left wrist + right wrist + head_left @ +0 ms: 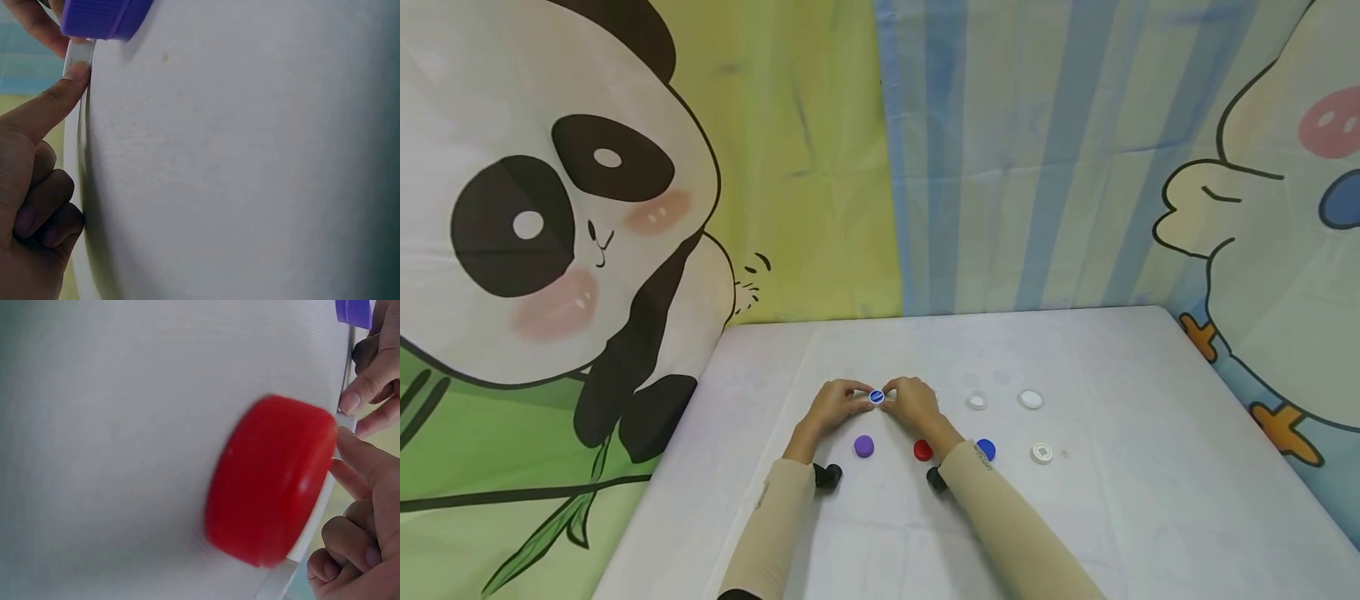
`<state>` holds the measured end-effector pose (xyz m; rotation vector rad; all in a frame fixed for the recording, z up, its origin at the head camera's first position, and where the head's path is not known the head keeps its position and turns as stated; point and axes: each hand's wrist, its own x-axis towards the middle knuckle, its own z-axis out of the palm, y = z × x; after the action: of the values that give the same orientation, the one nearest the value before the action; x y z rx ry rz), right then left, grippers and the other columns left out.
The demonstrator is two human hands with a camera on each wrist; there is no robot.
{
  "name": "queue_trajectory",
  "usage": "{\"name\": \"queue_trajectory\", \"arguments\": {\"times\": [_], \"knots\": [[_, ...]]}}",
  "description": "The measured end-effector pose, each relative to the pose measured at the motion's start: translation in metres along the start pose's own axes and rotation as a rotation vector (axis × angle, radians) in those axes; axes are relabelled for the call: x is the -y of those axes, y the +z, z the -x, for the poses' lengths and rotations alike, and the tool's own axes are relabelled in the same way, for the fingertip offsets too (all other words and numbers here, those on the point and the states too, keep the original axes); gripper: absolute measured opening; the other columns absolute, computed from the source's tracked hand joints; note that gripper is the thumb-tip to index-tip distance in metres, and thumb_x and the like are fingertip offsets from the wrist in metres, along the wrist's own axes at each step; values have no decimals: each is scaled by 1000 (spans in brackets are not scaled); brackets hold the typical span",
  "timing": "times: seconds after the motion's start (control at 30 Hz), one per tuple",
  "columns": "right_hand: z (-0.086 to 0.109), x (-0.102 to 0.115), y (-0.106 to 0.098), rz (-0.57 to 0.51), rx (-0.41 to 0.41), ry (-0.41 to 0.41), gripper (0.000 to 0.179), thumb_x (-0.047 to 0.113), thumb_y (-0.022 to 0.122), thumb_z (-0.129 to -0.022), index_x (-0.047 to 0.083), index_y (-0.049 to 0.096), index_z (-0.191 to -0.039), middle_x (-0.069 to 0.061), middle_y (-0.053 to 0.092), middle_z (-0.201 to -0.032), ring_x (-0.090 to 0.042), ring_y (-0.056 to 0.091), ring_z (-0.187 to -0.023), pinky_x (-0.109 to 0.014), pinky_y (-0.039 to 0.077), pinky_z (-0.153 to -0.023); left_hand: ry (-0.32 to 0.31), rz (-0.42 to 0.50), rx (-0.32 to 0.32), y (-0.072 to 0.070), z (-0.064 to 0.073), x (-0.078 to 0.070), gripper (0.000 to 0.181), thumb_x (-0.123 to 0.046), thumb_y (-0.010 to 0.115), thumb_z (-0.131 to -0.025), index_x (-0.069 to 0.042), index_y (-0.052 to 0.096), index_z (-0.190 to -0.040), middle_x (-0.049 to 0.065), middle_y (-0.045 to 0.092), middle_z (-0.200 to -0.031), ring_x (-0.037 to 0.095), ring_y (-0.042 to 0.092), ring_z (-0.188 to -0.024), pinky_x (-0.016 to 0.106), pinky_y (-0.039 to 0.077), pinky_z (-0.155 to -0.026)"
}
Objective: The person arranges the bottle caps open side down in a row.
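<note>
Between my two hands, flat on the white table, is a small round bottle cap (876,397) with a blue and white top. My left hand (836,403) pinches its left side with thumb and index finger, the other fingers curled in. From the right, my right hand (913,403) pinches the same cap the same way. In the left wrist view only the cap's white side (80,52) shows by the thumb. A purple cap (864,446) lies nearer me, just below the hands, and a red cap (922,450) sits by the right wrist.
Right of my right forearm lie a blue cap (986,449), partly behind the sleeve, and a white cap (1041,453). Farther back are a translucent ring-like lid (976,401) and a white lid (1031,399). Printed curtains (1000,167) stand behind the table (1120,517).
</note>
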<state>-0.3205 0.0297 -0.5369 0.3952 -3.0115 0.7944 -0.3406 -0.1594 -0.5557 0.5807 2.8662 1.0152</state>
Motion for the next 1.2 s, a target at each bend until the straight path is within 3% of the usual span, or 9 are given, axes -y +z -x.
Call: {"name": "queue_trajectory", "arguments": {"times": [0.17,0.4,0.53,0.67,0.87,1.03,1.2], "knots": [[3,-5,-17,-41,-4,-3,32,34,69,-77,17,67,-104,-4,67,-94,-22,61,-83,-36,48,-68,-44,-34,61,-8,1,-8,43,-32,73,-73,-17,63,-113,-3,36,-55,10,30,-51,25,26,-48],[10,-42,-53,-99,-47,47,36,35,67,-79,13,65,-108,-9,64,-106,-18,57,-76,-35,46,-70,-6,-73,16,-19,-10,-52,44,-32,70,-77,-16,60,-117,-1,43,-60,12,37,-57,27,31,-51],[15,-62,-65,-96,-50,88,36,35,67,-79,13,66,-107,-10,65,-102,-18,56,-74,-36,46,-69,49,-76,31,-7,-21,-77,42,-34,69,-78,-16,61,-115,0,47,-61,12,39,-56,26,33,-50],[17,-75,-67,-109,-18,85,35,35,70,-76,15,67,-105,-9,65,-97,-18,55,-77,-35,46,-68,62,-80,61,11,-31,-90,43,-35,70,-77,-17,62,-115,2,56,-69,14,49,-67,24,38,-55],[17,-78,-59,-124,39,21,32,31,73,-73,15,69,-100,-7,64,-89,-16,48,-69,-30,41,-62,-2,-88,103,35,-39,-95,40,-30,75,-72,-16,65,-108,3,65,-80,18,58,-83,27,46,-68],[16,-78,-53,-66,50,50,31,29,75,-71,16,70,-99,-5,64,-89,-14,49,-69,-30,41,-61,-38,-146,95,46,-41,-98,35,-28,77,-70,-18,68,-102,4,65,-101,19,59,-87,33,46,-73],[16,-75,-51,-57,43,71,27,27,75,-72,16,70,-96,-6,65,-90,-15,50,-69,-32,42,-64,-73,-194,79,51,-41,-97,32,-28,75,-71,-21,68,-102,3,64,-106,21,58,-94,36,46,-75]]}}
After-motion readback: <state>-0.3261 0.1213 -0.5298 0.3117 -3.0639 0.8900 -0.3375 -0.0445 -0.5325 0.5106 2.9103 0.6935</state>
